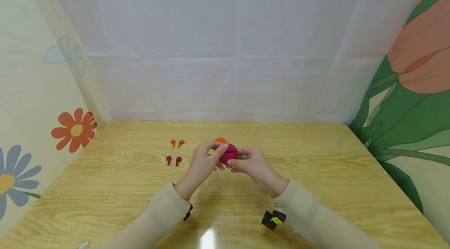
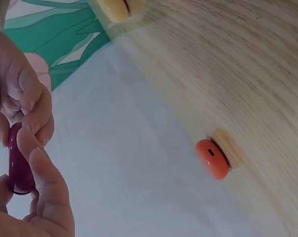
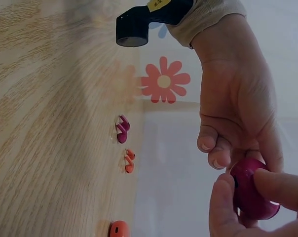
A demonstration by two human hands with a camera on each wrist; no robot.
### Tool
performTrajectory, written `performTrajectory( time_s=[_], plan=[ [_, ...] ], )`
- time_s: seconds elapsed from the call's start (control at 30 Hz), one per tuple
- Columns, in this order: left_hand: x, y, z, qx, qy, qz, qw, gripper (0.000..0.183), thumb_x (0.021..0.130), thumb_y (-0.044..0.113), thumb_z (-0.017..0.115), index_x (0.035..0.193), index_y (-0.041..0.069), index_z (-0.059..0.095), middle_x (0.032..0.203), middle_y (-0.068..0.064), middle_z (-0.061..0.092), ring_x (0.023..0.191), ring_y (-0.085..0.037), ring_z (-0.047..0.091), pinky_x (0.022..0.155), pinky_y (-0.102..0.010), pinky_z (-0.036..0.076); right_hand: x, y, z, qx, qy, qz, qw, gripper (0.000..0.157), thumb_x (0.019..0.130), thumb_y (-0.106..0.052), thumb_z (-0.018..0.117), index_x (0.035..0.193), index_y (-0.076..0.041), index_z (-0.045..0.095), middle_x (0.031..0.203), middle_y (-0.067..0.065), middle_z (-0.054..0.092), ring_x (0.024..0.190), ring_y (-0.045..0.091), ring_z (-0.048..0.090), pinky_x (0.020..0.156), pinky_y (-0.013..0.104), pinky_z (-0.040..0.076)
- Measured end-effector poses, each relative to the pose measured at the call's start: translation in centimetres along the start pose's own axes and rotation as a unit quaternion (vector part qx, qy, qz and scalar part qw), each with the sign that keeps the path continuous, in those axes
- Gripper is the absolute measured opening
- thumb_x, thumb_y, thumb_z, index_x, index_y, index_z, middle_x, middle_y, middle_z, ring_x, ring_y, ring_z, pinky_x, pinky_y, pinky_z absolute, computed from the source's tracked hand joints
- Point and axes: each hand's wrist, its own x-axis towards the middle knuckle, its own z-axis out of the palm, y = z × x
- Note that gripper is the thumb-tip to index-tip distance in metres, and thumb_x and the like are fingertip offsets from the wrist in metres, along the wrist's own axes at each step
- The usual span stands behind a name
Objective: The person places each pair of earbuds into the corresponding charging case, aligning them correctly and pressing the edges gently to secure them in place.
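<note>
Both hands hold a magenta earbud charging case (image 1: 229, 154) above the table. My left hand (image 1: 205, 159) pinches it from the left, thumb on its face. From the other side my right hand (image 1: 256, 167) grips it between thumb and fingers. A dark seam crosses the case, and its lid looks closed. Behind the hands, an orange case (image 2: 213, 159) lies on the table, partly hidden in the head view. To the left lie two orange earbuds (image 1: 181, 142) and, nearer, two magenta earbuds (image 1: 178, 159).
A yellow rounded case (image 2: 114, 10) shows at the top of the left wrist view. The wooden table (image 1: 316, 163) meets a white sheet (image 1: 225, 65) at the back and flower-patterned panels at the sides. A small white thing (image 1: 83, 245) lies at the lower left edge.
</note>
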Motion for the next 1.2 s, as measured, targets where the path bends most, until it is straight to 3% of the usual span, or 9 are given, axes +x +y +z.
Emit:
performTrajectory(
  time_s=[0.63, 0.93, 1.2],
  plan=[
    [-0.2, 0.4, -0.1, -0.040, -0.012, -0.049, 0.9980, 0.039, 0.101, 0.031, 0.055, 0.097, -0.005, 0.067, 0.063, -0.006, 0.065, 0.047, -0.012, 0.060, 0.048, -0.026, 0.048, -0.6, 0.1, 0.0, -0.020, -0.007, -0.012, 1.000, 0.027, 0.090, 0.006, 0.063, 0.114, 0.016, 0.056, 0.103, 0.017, 0.065, 0.087, 0.017, 0.063, 0.080, 0.032, 0.055],
    [-0.1, 0.1, -0.4, -0.054, -0.040, -0.085, 0.9941, 0.047, 0.099, 0.040, 0.055, 0.100, -0.005, 0.068, 0.065, -0.004, 0.066, 0.045, -0.011, 0.059, 0.044, -0.022, 0.044, -0.8, 0.5, 0.4, -0.031, 0.014, 0.009, 0.999, 0.024, 0.089, 0.006, 0.065, 0.111, 0.011, 0.060, 0.103, 0.016, 0.066, 0.089, 0.019, 0.062, 0.081, 0.032, 0.055],
    [-0.6, -0.3, -1.5, -0.040, -0.053, -0.084, 0.9943, 0.049, 0.103, 0.039, 0.048, 0.103, -0.006, 0.065, 0.075, -0.003, 0.057, 0.049, -0.013, 0.061, 0.048, -0.024, 0.048, -0.9, 0.5, 0.2, -0.027, 0.015, 0.002, 1.000, 0.025, 0.089, 0.004, 0.065, 0.112, 0.012, 0.059, 0.103, 0.016, 0.066, 0.090, 0.019, 0.062, 0.082, 0.033, 0.054]
  ],
)
